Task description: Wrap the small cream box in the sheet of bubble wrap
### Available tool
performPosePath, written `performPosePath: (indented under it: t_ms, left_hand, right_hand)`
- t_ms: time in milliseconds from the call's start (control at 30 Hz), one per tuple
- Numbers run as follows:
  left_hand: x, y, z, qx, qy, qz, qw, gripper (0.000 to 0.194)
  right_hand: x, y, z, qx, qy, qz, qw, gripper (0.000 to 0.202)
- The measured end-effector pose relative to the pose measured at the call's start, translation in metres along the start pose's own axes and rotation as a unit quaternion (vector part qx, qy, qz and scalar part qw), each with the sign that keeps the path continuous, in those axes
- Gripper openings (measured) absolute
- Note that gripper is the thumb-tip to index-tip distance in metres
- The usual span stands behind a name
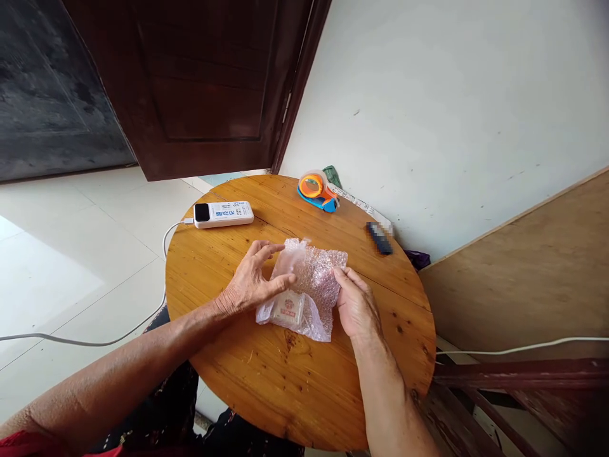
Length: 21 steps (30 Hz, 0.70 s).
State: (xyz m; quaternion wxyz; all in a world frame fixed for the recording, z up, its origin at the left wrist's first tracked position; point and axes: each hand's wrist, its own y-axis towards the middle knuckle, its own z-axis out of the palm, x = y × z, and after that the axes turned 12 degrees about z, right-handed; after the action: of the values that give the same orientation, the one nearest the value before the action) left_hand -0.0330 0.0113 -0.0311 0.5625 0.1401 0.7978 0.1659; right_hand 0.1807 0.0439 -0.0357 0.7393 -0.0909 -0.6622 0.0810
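Note:
A sheet of clear bubble wrap point(316, 270) lies on the round wooden table point(295, 393). Under or inside its near left part shows a small pale box point(288, 308) with red print. My left hand point(254, 276) is over the wrap's left side, thumb and fingers spread apart, with nothing gripped between them. On the other side, my right hand point(356, 299) pinches the wrap's right edge between thumb and fingers.
A white power bank point(223, 214) with a cable lies at the table's back left. An orange and blue tape dispenser point(318, 190) stands at the back, a dark blurred object point(379, 238) at the right. Behind are a wall and a dark door point(200, 82).

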Motion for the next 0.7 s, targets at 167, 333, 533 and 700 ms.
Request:
performPosePath:
  t_ms: [167,333,533,700]
  left_hand:
    - [0.004,0.001,0.001,-0.004,-0.013,-0.024,1.000,0.052]
    - [0.018,0.012,-0.005,-0.140,-0.195,-0.185,0.953,0.033]
    - [0.012,0.008,-0.010,-0.095,-0.084,-0.074,0.989,0.048]
    - [0.000,-0.004,-0.009,0.105,0.023,0.165,0.980,0.051]
  right_hand:
    - [0.004,-0.003,0.001,0.027,0.009,0.006,1.000,0.032]
    - [0.001,0.004,-0.009,-0.046,-0.059,-0.047,0.996,0.036]
    - [-0.001,0.009,-0.013,-0.071,-0.062,-0.055,0.994,0.034]
    - [0.003,0.004,-0.008,-0.044,-0.062,-0.068,0.995,0.027]
